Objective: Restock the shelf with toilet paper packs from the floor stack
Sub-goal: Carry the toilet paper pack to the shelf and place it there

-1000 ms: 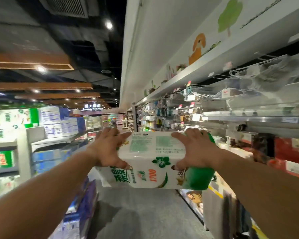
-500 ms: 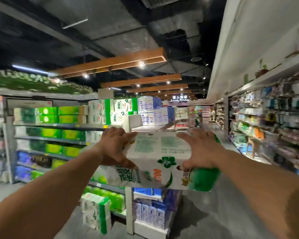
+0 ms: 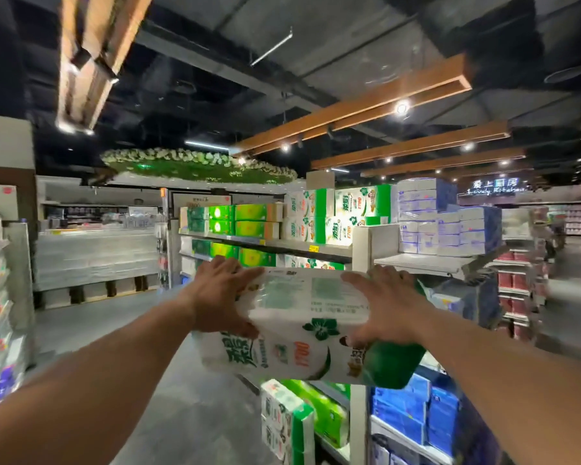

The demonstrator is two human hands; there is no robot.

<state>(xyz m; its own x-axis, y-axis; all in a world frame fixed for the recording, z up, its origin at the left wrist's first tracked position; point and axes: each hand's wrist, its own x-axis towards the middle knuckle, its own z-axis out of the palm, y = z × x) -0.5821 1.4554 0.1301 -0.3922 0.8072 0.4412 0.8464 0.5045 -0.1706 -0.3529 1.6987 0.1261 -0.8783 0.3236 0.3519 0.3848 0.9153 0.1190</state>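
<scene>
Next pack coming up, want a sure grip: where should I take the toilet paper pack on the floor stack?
Grip its two short ends, one hand per side, coming from above, as the left hand and right hand do on the carried pack. The floor pack stands upright, wide and soft-wrapped, with no visible handle.

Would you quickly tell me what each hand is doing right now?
Left hand: grips the toilet paper pack at its left end.
Right hand: grips its right end.

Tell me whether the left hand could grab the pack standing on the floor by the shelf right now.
Probably not: the left hand and right hand both grip the carried pack, and the floor pack stands well below it.
</scene>
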